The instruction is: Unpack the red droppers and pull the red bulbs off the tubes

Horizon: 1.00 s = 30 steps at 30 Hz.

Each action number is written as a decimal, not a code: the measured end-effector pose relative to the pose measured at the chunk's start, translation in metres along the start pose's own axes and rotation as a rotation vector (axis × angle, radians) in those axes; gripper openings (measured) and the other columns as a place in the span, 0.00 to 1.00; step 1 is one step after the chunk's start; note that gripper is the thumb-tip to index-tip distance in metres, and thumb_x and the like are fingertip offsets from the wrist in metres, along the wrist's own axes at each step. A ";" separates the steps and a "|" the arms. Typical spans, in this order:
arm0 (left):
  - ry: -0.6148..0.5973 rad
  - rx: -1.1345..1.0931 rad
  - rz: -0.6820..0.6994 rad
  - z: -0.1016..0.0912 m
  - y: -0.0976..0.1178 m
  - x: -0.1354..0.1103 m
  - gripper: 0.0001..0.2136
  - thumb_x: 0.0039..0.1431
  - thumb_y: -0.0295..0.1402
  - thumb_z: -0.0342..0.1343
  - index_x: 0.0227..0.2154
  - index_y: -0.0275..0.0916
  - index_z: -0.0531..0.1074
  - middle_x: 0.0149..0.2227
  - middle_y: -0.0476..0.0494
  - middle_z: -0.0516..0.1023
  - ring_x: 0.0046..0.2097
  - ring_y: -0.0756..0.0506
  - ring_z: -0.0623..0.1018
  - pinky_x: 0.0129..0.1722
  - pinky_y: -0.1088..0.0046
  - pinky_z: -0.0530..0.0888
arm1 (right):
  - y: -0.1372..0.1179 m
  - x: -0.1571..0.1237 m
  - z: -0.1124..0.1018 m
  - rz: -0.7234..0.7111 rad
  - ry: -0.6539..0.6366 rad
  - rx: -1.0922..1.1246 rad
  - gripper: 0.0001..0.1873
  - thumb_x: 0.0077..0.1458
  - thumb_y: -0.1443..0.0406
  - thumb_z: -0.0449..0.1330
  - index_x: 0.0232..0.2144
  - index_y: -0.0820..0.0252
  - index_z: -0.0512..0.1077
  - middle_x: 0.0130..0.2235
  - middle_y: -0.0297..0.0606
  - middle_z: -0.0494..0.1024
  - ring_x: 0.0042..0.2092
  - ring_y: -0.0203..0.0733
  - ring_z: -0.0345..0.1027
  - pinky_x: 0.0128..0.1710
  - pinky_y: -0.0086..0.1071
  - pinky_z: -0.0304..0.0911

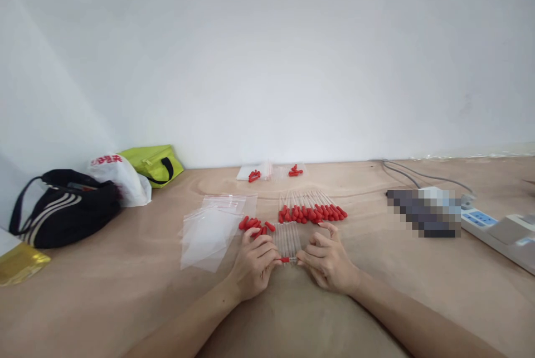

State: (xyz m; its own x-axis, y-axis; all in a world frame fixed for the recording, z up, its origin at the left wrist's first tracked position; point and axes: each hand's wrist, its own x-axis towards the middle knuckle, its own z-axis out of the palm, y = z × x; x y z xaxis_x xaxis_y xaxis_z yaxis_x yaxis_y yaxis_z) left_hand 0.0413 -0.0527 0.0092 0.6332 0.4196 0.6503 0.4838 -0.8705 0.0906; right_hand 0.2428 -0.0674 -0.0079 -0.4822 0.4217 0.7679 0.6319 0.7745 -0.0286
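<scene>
Tubes — smooth, glossy, bags — clear plastic

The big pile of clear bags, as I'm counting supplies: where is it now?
In the head view, the pile of clear bags lies on the table, left of the left hand, beside the loose red caps.

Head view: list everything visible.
wall: 1, white, rear
table: 1, tan, front
striped bag: 1, black, left
plastic bag: 1, white, left
soft bag: 1, lime, left
packet: 1, gold, left
zip bags: several, clear, left
loose bulbs: several, red, centre
bulbed droppers: many, red-clear, centre
bare tubes: many, clear, centre
rear bulbs: several, red, rear
power strip: 1, white, right
cables: 2, grey, right
pixelated patch: 1, dark, right
left hand: 1, centre, holding bulb
right hand: 1, centre
</scene>
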 end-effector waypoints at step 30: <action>0.160 0.324 -0.277 -0.003 -0.040 -0.009 0.05 0.55 0.34 0.52 0.28 0.41 0.71 0.28 0.47 0.73 0.33 0.45 0.70 0.32 0.67 0.64 | 0.016 -0.008 0.012 0.417 -0.041 -0.163 0.09 0.51 0.69 0.49 0.28 0.58 0.69 0.24 0.33 0.72 0.31 0.36 0.61 0.40 0.35 0.44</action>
State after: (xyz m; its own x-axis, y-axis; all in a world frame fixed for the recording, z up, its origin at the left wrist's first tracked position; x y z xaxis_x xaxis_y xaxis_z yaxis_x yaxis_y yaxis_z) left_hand 0.0142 -0.0223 0.0021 0.3646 0.5580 0.7454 0.8020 -0.5949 0.0531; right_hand 0.2495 -0.0530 -0.0218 -0.1876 0.7026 0.6864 0.8630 0.4517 -0.2265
